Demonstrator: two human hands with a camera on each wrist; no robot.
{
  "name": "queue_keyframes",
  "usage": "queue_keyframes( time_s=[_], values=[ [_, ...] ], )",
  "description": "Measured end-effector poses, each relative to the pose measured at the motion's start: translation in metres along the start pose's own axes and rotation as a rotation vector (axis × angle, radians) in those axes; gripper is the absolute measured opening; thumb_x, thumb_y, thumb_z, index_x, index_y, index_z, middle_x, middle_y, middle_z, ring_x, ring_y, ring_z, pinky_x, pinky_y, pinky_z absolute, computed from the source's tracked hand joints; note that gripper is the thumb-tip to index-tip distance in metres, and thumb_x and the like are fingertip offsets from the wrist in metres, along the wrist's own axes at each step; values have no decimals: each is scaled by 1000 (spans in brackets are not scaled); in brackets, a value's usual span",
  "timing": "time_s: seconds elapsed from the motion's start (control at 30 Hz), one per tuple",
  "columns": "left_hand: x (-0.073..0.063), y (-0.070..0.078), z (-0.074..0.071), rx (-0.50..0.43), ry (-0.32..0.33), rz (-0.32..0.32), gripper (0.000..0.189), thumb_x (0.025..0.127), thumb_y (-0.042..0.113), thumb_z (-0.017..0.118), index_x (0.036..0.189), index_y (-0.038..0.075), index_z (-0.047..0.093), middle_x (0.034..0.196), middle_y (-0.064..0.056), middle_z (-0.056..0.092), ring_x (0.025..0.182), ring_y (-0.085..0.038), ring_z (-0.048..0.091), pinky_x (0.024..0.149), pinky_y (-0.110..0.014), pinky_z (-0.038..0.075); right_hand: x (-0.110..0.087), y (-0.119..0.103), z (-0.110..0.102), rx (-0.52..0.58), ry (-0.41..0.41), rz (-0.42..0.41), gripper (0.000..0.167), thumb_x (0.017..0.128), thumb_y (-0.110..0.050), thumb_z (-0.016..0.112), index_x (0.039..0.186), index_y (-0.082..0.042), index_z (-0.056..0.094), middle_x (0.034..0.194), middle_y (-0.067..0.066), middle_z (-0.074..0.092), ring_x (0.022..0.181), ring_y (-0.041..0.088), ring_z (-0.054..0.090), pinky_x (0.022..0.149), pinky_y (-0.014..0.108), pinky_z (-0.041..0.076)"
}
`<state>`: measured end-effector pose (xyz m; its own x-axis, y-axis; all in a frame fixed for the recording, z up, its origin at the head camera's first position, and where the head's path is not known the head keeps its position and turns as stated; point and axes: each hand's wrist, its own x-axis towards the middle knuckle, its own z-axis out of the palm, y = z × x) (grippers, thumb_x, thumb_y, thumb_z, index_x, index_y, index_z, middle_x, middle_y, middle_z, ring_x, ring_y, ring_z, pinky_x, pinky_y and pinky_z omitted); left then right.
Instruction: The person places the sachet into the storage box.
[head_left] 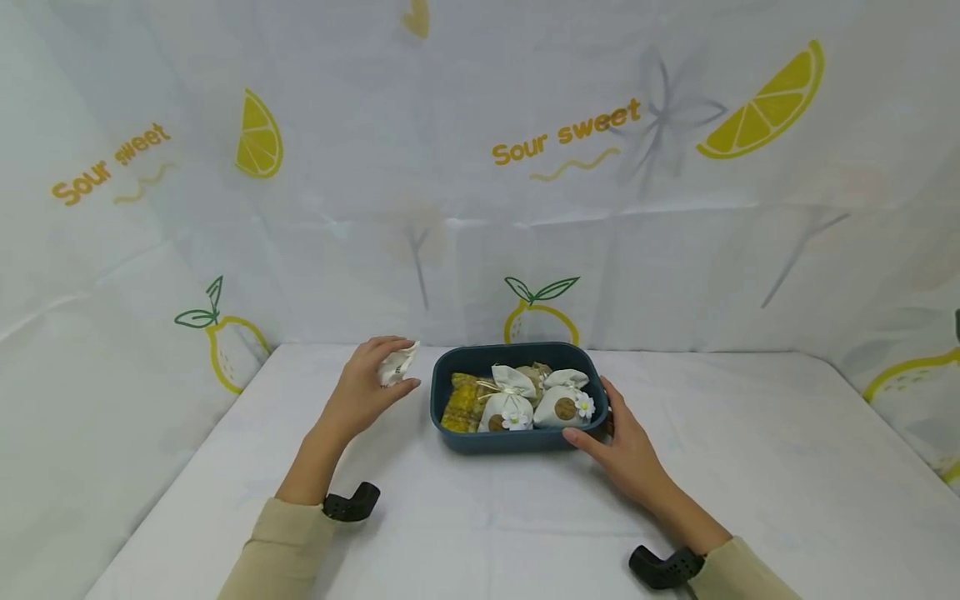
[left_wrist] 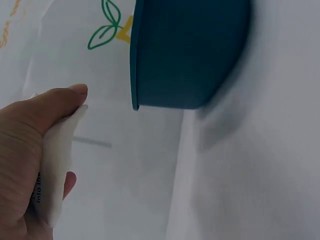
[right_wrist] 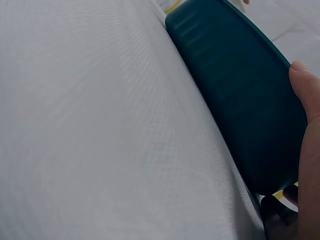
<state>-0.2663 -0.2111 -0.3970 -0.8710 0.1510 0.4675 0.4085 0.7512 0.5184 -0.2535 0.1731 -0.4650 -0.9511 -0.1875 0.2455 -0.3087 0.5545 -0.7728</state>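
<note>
To the left of a dark teal plastic box (head_left: 495,443), my left hand (head_left: 362,390) is raised and pinches a small white packet (head_left: 397,365) between thumb and fingers. Black printed lettering shows on this packet (left_wrist: 57,160) in the left wrist view. My right hand (head_left: 630,454) holds the box at its right end, thumb on the front wall near the rim and fingers round the side. Inside the box lie two white drawstring pouches (head_left: 508,407) with white flowers and brown discs, a yellow-brown packet (head_left: 462,404) at the left and a brownish bag (head_left: 537,377) behind.
The box stands near the back of a table with a white cloth (head_left: 480,533). Behind it hangs a white curtain (head_left: 337,250) printed with lemons and lettering. A black wrist camera (head_left: 352,502) juts from the left wrist, another (head_left: 664,568) from the right.
</note>
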Motion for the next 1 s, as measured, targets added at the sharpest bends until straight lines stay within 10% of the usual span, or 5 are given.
queue_keyframes(
  time_s=[0.6, 1.0],
  values=[
    [38, 57, 46, -120, -57, 123, 54, 85, 22, 83, 135, 15, 63, 141, -7, 58, 136, -28, 51, 112, -51, 45, 0, 0, 1, 16, -6, 8, 95, 94, -38, 72, 162, -5, 14, 164, 25, 28, 146, 44, 39, 114, 59, 40],
    [43, 65, 91, -134, -206, 75, 54, 87, 26, 82, 136, 17, 62, 145, -7, 55, 138, -29, 49, 112, -50, 46, 1, 3, 1, 15, 5, 2, 96, 93, -39, 72, 162, -6, 15, 163, 23, 30, 144, 41, 44, 112, 57, 42]
  ],
)
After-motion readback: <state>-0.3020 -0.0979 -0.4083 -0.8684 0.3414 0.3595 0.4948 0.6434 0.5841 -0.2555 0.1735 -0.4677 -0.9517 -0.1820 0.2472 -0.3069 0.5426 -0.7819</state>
